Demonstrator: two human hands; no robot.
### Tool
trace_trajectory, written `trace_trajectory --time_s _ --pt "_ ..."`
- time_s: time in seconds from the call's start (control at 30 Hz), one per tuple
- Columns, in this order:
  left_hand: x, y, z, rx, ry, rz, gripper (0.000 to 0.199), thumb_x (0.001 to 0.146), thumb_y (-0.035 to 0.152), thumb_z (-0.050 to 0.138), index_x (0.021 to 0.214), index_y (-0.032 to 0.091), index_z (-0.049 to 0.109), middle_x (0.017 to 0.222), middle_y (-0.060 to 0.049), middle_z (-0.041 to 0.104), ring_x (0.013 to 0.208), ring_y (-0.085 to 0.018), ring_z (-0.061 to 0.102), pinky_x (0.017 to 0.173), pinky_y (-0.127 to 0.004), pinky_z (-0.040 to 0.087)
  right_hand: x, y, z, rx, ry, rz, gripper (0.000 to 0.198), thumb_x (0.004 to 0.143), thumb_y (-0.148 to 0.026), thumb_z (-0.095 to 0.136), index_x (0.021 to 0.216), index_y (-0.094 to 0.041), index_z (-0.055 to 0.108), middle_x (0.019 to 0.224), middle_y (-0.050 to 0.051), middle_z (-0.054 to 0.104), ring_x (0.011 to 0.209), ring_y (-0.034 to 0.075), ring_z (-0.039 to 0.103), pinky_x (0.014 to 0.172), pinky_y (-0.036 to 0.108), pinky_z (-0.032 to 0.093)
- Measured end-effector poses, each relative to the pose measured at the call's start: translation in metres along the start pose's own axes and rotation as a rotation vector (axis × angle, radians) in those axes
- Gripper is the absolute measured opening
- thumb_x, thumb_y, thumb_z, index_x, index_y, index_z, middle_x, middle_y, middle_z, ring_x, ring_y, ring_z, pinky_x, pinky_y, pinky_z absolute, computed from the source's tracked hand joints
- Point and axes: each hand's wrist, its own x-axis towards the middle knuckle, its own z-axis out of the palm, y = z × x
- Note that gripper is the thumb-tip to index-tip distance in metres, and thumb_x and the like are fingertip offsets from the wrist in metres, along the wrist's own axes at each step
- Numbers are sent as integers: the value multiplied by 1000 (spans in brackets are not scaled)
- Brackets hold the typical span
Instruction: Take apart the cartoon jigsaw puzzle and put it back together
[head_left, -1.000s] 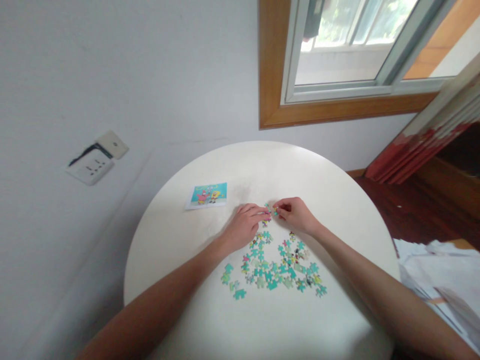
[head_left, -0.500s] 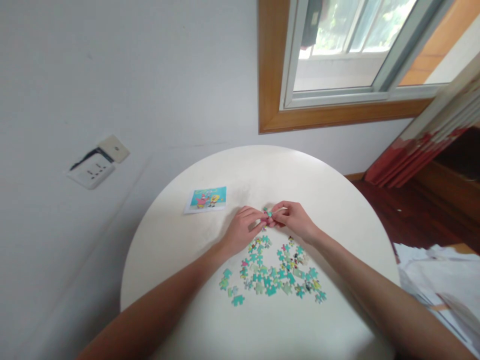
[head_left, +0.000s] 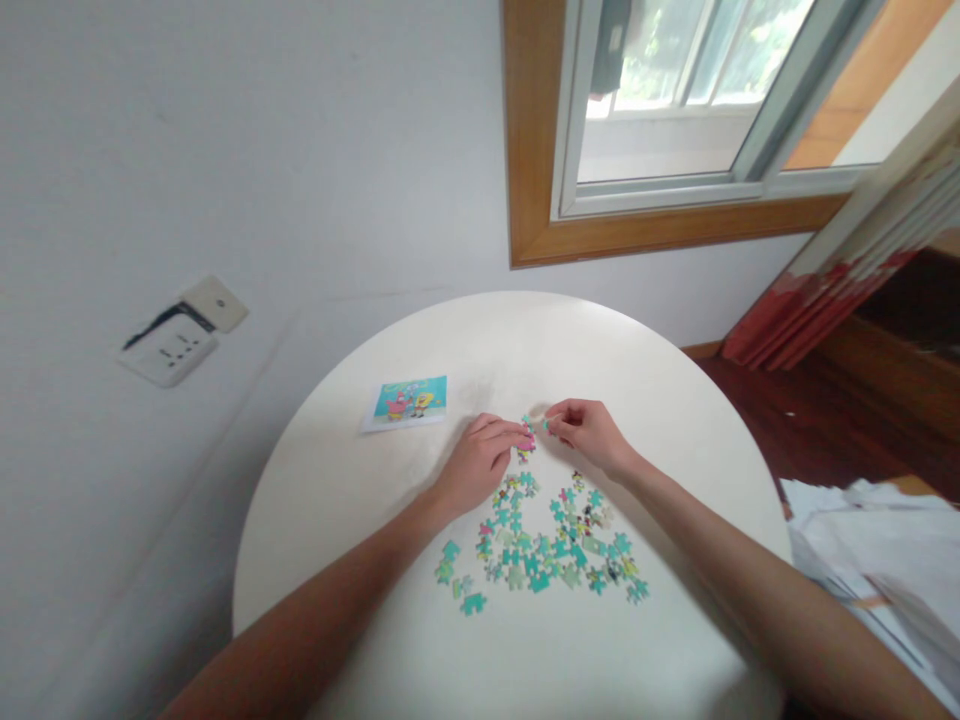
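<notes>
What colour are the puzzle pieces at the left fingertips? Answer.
Puzzle pieces: mainly pink, some turquoise, in the head view.

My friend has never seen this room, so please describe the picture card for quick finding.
On the round white table, look beyond the left hand, to its left. The picture card lies there, apart from the puzzle pieces. Unlike them, it is one rectangular sheet, showing pink and yellow cartoon figures on blue.

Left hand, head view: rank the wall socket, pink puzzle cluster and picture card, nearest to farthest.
1. Pink puzzle cluster: right, by the left hand.
2. Picture card: left, on the table.
3. Wall socket: far left, on the wall.
</notes>
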Motion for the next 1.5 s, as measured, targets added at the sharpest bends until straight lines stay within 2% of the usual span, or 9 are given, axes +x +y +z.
trace_trajectory --time_s 0.2,0.33,0.7,0.83,0.97,1.13,1.5 --pt "-4 -5 2 110 -98 21 47 88 1 47 116 30 71 123 2 68 109 -21 52 99 -43 45 -1 11 6 -269 -21 -15 12 72 -18 58 68 -15 69 55 1 65 50 13 57 50 22 42" --pt "-4 -7 2 127 -133 12 48 85 -1 47 113 29 72 124 3 68 109 -21 52 99 -43 45 -1 10 7 -368 -8 -2 13 72 -15 58 66 -16 70 55 1 67 49 13 59 51 21 42" --pt "-1 -5 1 39 -36 19 48 88 -1 45 115 29 71 120 1 69 110 -19 55 100 -42 46 4 11 1 -331 -6 27 13 73 -16 59 65 -16 70 55 1 68 47 12 60 49 20 43" --pt "-1 -6 2 51 -48 3 48 87 -1 46 115 29 71 121 1 69 110 -19 55 101 -42 46 11 13 -6 -369 28 12 14 74 -14 58 66 -16 70 62 3 72 50 13 63 52 21 45" --pt "-2 -7 3 53 -60 0 50 87 -2 45 117 29 70 123 1 68 111 -19 54 101 -42 46 17 15 -10 -388 72 -12 15 74 -14 57 65 -16 70 60 4 71 50 14 62 51 21 44" --pt "-2 -9 5 97 -82 -2 51 87 1 45 121 31 68 129 1 65 112 -21 52 102 -46 45 17 18 -3 -336 -7 -60 15 74 -16 58 66 -16 70 58 2 69 51 13 61 52 21 44" --pt "-2 -9 3 118 -128 -18 50 89 2 44 121 32 68 130 3 64 113 -22 51 102 -44 43 21 0 10 -598 -14 -54 16 73 -16 59 63 -17 72 55 3 67 53 14 59 54 23 40"
